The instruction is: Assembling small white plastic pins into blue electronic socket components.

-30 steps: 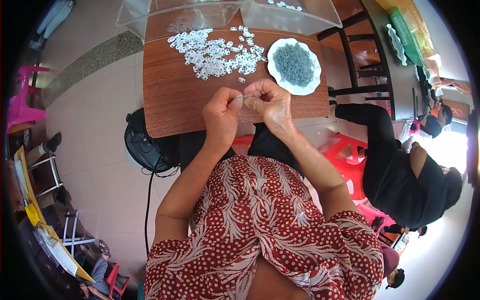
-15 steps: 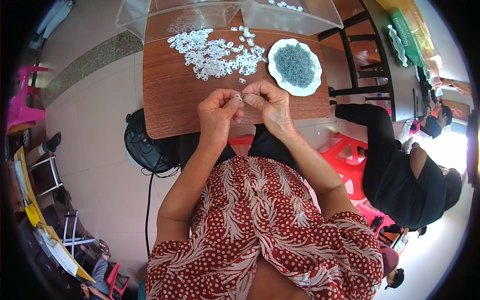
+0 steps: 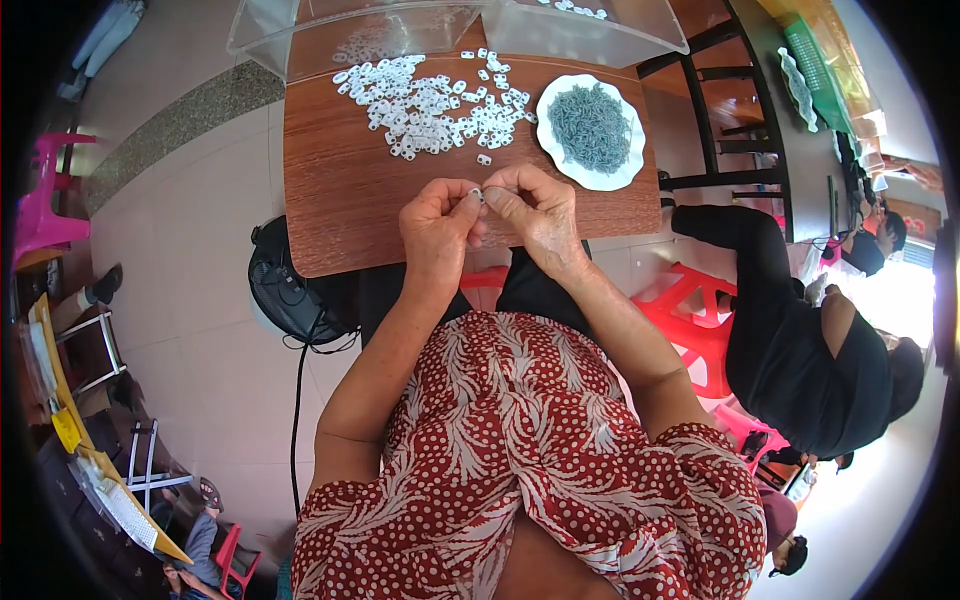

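Note:
My left hand and my right hand meet over the near edge of a brown wooden table. Their fingertips pinch one small white plastic piece between them. A heap of several similar white pieces lies scattered on the far part of the table. To the right of the heap stands a white plate filled with small grey-blue parts.
Clear plastic bins stand at the table's far edge. A black fan with a cable sits on the tiled floor to the left. A person in black sits at my right by red plastic stools. A pink chair stands far left.
Both hands stay together at the table's near edge, with only slight finger movement on the small white piece.

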A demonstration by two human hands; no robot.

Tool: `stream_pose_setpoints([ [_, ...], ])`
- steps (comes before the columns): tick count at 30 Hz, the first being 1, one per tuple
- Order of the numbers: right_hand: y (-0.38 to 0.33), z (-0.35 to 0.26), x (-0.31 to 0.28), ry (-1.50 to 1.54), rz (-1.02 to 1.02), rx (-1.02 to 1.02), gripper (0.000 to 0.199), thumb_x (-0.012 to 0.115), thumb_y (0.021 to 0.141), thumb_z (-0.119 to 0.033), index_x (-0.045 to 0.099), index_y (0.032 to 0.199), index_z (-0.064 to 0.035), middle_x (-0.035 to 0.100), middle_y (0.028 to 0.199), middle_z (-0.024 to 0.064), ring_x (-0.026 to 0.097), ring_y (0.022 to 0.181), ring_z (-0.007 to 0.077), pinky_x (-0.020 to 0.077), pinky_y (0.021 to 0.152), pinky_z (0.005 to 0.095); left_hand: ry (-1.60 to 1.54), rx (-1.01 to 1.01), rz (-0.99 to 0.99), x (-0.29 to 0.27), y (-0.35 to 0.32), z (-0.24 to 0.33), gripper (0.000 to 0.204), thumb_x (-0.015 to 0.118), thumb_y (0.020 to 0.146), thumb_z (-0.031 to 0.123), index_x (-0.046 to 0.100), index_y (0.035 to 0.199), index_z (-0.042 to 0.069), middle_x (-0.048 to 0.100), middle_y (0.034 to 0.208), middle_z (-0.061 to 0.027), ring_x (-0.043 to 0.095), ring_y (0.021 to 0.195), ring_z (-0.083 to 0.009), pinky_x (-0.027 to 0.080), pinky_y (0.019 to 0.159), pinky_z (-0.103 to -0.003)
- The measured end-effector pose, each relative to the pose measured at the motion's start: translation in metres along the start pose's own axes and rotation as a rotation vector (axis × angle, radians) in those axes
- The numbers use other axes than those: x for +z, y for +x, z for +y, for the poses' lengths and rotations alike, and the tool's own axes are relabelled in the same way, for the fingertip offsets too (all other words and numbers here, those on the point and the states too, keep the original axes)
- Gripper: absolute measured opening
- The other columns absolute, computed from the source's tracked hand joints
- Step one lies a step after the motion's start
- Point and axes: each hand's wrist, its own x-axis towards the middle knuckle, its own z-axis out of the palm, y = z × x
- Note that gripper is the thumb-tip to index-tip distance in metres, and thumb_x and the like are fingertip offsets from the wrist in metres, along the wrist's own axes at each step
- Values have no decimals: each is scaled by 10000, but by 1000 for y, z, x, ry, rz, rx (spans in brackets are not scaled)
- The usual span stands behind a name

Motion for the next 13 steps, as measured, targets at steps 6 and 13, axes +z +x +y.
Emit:
stream_pose_setpoints([
  [6, -4, 6, 10, 96, 85, 29, 27, 570, 830, 13, 595, 830, 23, 600, 735, 25, 547, 663, 56, 469, 601, 199, -16, 27, 48, 2, -1, -6, 38, 545, 843, 0, 581, 835, -4, 578, 697, -26, 513, 531, -61, 412, 443, -188],
  [13, 2, 27, 16, 13, 115, -2, 47, 556, 839, 7, 603, 832, 12, 599, 733, 27, 549, 629, 60, 487, 567, 189, 51, 18, 137, 2, 3, -11, 27, 560, 839, 11, 584, 829, 4, 574, 675, -29, 507, 511, -65, 418, 430, -187],
])
